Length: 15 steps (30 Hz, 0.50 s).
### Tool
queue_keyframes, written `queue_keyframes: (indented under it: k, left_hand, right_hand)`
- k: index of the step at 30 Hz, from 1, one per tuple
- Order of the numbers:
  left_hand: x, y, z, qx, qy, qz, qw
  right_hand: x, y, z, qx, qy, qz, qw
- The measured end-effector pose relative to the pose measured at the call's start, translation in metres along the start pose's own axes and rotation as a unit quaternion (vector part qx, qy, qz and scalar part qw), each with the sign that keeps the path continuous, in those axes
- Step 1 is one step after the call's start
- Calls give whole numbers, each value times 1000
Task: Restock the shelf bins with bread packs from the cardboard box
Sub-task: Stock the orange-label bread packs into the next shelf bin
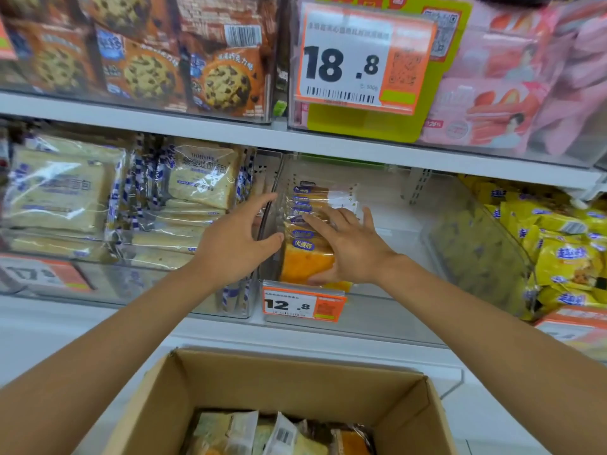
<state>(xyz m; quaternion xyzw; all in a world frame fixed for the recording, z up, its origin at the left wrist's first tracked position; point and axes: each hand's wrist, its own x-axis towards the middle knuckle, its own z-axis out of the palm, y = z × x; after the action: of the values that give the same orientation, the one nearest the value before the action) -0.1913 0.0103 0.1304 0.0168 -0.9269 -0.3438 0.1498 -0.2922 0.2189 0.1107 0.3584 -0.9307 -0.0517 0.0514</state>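
The cardboard box [295,366], nearest, holds a few clear-wrapped bread packs [262,435]. Beyond it, in the clear shelf bin [394,313], stacked packs [305,257] of orange-yellow bread with blue labels lean at its left side. The right hand [351,247] lies on them, fingers [323,221] straight. The left hand [236,241] is spread wide at the bin's left wall, possibly touching it.

"18.8" on upper price tag [361,60]; apparently "12.8" on lower price tag [303,305]

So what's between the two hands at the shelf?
In the head view, the clear bin wall and the front of the orange bread packs lie between the left hand and the right hand.
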Motion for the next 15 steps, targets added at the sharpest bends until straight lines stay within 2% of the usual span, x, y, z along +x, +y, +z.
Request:
queue_keyframes:
  k: [7,9,12,15]
  left_hand:
    - [-1,2,-2,-10,-13,-8,1000]
    - [-4,6,-1,14,22,-3,1000]
    - [-26,21,1,91,116,35,988]
    - [-65,35,6,59,132,44,989]
  right_hand:
    - [-16,-1,-9,110,35,31,993]
    - [-27,-5,-14,138,84,42,986]
    - [-49,-23,-24,190,187,56,962]
    - [-79,-51,-25,227,247,55,941]
